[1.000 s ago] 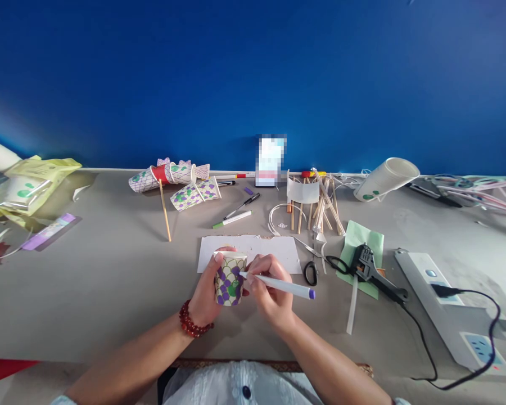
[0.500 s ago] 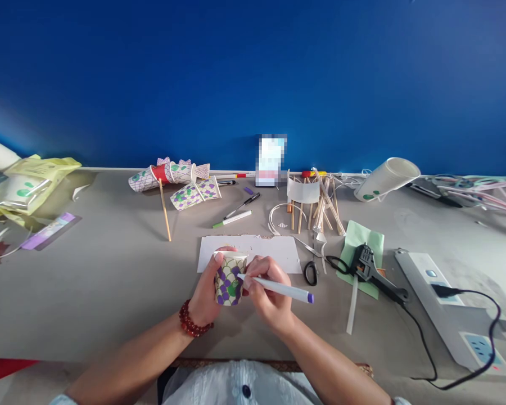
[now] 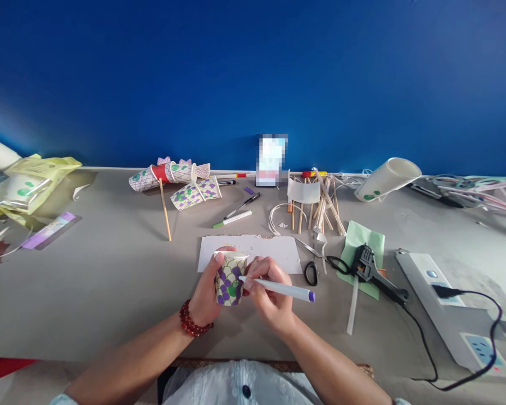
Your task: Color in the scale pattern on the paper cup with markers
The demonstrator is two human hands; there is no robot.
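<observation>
My left hand [image 3: 206, 288] is wrapped round a paper cup [image 3: 227, 281] with a drawn scale pattern, some scales coloured purple and a green patch low on its side. In my right hand [image 3: 272, 289] is a white marker [image 3: 289, 289] with a purple end, its tip at the cup's right side. Behind the cup lies a white sheet of paper [image 3: 274, 253]. Farther back, a green marker [image 3: 233, 219] and a black pen [image 3: 241, 206] rest on the table.
Paper-cup fish [image 3: 181, 172] on a stick and patterned cups [image 3: 196, 192] lie at the back left. Scissors [image 3: 311, 273], a hot glue gun [image 3: 365, 261] on green paper and a power strip [image 3: 432, 298] are to the right. Wooden sticks [image 3: 326, 205] and stacked cups [image 3: 385, 179] stand behind.
The marker's tip has shifted very slightly on the cup's side, with my right hand moving a little. The cup and my left hand stay nearly still.
</observation>
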